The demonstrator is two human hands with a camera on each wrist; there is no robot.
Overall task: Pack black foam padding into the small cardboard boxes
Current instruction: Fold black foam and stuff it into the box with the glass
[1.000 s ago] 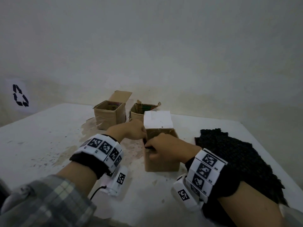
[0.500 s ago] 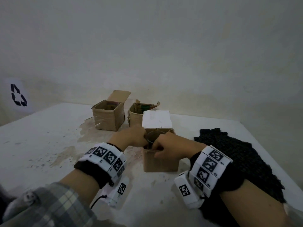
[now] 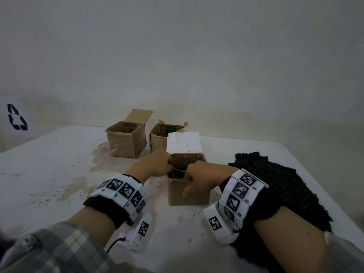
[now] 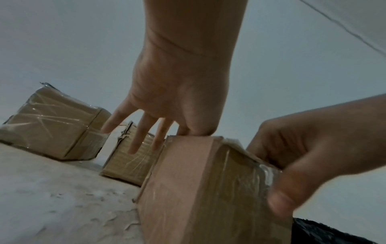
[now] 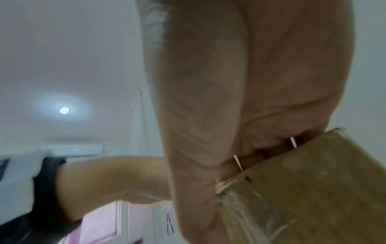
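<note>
1. Against the half-second-earlier head view, the right hand [image 3: 199, 178] has slid down: its thumb now lies on the near wall of the front box [image 3: 189, 196], while its fingers are curled over the near rim into the opening. A second ago that hand covered the opening; now a clear round rim, seemingly a glass [image 3: 182, 164], shows inside.
2. The left hand [image 3: 155, 164] has hardly shifted at the 9 o'clock rim. In the left wrist view its thumb and forefinger go over the rim, hidden past it, so what they clamp on I cannot tell; the other fingers [image 4: 138, 140] hang straight and apart.
3. The front box stands upright on the surface [image 3: 49, 174], its white flap [image 3: 184, 142] raised at 12 o'clock. Something dark lies low inside around the glass.
4. The foam [image 3: 275, 186], a black sheet, lies on the surface at 3 o'clock of the front box, under the right forearm.
5. Two more open boxes stand at 11 o'clock: the left box [image 3: 126, 141] and the middle box [image 3: 159, 137], each with something colourful inside, too small to name.
</note>
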